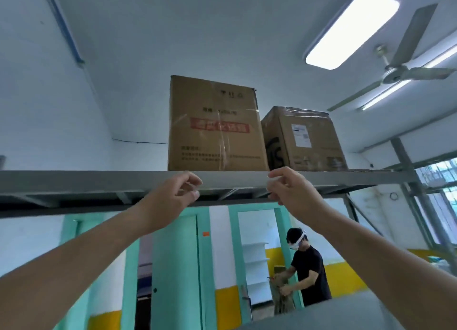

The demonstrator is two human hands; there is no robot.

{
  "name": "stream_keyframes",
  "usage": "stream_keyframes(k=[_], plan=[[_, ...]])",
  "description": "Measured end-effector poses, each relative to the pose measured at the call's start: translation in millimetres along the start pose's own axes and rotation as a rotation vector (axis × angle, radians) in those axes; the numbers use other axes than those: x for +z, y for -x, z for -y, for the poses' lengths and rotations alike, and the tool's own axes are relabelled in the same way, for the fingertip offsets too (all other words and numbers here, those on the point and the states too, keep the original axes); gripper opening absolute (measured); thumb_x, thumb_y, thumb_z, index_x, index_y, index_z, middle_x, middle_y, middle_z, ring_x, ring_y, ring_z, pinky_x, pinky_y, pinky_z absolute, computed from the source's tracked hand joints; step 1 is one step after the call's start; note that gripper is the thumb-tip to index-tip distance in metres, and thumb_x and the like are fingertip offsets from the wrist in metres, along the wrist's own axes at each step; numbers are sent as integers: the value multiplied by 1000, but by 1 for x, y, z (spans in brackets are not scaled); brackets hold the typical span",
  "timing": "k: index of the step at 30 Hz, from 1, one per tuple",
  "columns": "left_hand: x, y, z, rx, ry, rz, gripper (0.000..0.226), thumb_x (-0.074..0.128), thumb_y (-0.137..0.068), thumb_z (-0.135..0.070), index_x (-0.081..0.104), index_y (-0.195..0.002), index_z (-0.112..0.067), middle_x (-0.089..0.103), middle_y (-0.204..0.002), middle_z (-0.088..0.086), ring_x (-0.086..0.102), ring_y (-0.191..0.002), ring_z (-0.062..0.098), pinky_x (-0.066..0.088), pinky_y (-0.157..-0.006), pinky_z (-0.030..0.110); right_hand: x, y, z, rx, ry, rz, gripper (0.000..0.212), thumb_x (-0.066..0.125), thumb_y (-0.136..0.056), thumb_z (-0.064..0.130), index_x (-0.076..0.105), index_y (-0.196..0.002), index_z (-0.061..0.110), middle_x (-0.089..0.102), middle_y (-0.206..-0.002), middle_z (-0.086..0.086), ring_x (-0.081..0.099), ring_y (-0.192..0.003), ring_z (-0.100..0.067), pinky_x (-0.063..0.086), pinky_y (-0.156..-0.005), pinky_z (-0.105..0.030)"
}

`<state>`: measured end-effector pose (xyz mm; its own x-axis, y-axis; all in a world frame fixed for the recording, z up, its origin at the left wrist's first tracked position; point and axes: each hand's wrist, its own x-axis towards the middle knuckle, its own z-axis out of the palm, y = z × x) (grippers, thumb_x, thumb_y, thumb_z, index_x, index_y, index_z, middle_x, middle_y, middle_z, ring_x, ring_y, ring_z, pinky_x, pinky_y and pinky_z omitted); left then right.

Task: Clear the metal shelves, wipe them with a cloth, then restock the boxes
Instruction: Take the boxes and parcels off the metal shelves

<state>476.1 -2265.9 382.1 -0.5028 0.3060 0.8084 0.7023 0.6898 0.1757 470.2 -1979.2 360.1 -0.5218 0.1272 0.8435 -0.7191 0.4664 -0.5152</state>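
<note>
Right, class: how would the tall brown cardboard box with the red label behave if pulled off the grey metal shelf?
Likely stiff: the tall brown cardboard box keeps square, taped sides. Standing at the front edge of the grey metal shelf, it could tip forward when pulled. Its clear tape may feel slippery; weight unclear.

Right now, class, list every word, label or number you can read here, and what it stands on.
"IS", or so it looks: big black letters, partly hidden, on the smaller box's side.
Taller box: red banner and black print, too blurred to read.
White label on the smaller box: too small to read.
Orange sticker beneath the shelf: nothing legible.
</note>
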Motion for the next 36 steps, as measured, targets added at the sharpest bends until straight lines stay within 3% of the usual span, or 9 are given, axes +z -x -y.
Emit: stream_keyframes(k=[4,7,12,16,19,24,29,32,36], plan=[[7,-45,9,-53,-195,-259,14,54,-102,-25,53,-115,-22,58,-113,-6,57,-98,6,43,-78,22,-9,-55,-33,-44,40,5,15,55,-101,30,64,-113,25,70,-99,-1,69,-90,-23,59,-81,-45],[10,-83,21,-170,-274,-428,33,55,-101,-35,46,-129,-19,52,-132,2,55,-111,17,46,-91,35,-13,-97,-60,-58,76,10,21,49,-103,34,63,-115,24,67,-101,0,65,-92,-20,56,-80,-41],[18,-132,44,-364,-362,-508,64,53,-100,-51,33,-148,-13,41,-150,11,49,-132,31,45,-107,50,-10,-172,-86,-50,19,-32,37,52,-102,34,51,-135,19,60,-112,-1,58,-83,-14,43,-60,-29],[17,-145,66,-473,-410,-509,80,44,-96,-65,28,-152,-10,41,-154,14,47,-136,36,42,-109,53,4,-212,-98,-38,43,-62,51,47,-102,38,40,-146,13,56,-126,-7,60,-96,-23,53,-82,-39],[19,-152,79,-524,-516,-466,83,30,-96,-71,29,-152,-10,47,-151,13,49,-133,36,40,-107,49,22,-226,-105,10,192,-3,55,34,-105,50,45,-138,8,58,-125,-11,58,-108,-30,47,-92,-43],[31,-156,98,-508,-862,-487,75,13,-96,-73,56,-122,-16,62,-97,2,57,-89,25,42,-95,42,50,-226,-130,-83,484,-74,59,21,-106,57,57,-84,16,61,-77,2,55,-71,-14,42,-100,-44],[27,-152,110,-458,-761,-580,80,14,-84,-87,57,-106,-24,64,-92,-2,59,-91,26,45,-91,43,49,-224,-133,-105,411,-151,57,34,-103,62,60,-81,17,62,-73,2,57,-66,-16,48,-81,-38],[32,-144,103,-385,-685,-657,68,26,-92,-77,57,-114,-20,64,-105,2,57,-102,26,42,-97,44,44,-217,-130,-104,254,-140,51,43,-101,59,67,-94,15,65,-78,2,60,-68,-17,41,-58,-29],[34,-136,88,-306,-423,-740,56,37,-100,-62,50,-126,-14,59,-120,6,55,-109,27,46,-98,46,40,-196,-115,-74,-42,-167,41,51,-103,47,70,-112,12,67,-82,0,60,-72,-21,47,-61,-31]])
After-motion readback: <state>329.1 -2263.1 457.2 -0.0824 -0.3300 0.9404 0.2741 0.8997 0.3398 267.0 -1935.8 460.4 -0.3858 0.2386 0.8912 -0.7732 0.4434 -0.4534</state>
